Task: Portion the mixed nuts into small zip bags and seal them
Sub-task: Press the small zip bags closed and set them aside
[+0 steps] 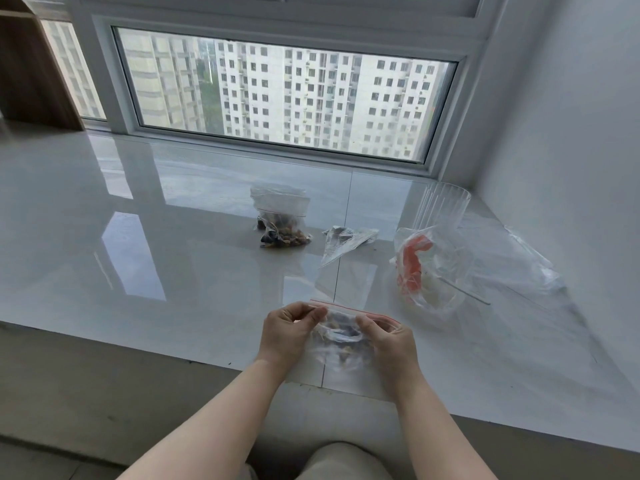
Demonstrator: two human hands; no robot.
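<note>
Pinching the red-striped top edge of a small zip bag (341, 336), the left hand (289, 332) and the right hand (388, 341) each clamp thumb and fingers on one end of the strip, holding the bag with its nuts (343, 355) above the near edge of the white sill (138, 237). Beyond that bag, nearer the window (287, 95), a second bag of nuts (282, 220) rests on the sill, with a crumpled empty bag (346, 240) just right of it. Farther right lie a large clear bag with orange contents (429, 268) and a clear ribbed cup (441, 209).
</note>
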